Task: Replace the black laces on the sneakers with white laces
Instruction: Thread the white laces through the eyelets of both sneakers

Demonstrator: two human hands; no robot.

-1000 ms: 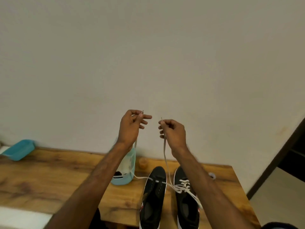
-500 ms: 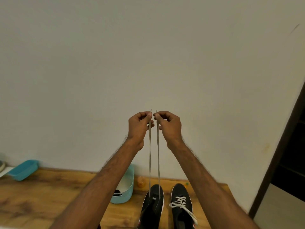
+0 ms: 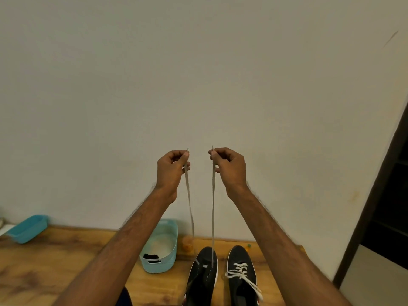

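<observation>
White lace point(image 3: 213, 206) ends pinched by fingers point(image 3: 182, 158) of left hand point(image 3: 171, 171), right hand point(image 3: 231, 168).

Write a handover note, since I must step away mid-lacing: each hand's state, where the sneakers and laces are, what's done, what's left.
Left hand and right hand each pinch one end of the white lace, held up.
The lace runs down to the left sneaker on the table, through its front eyelets only.
Done: right sneaker laced white; something black lies in the light blue basket.
Left: lace the remaining eyelets.
</observation>
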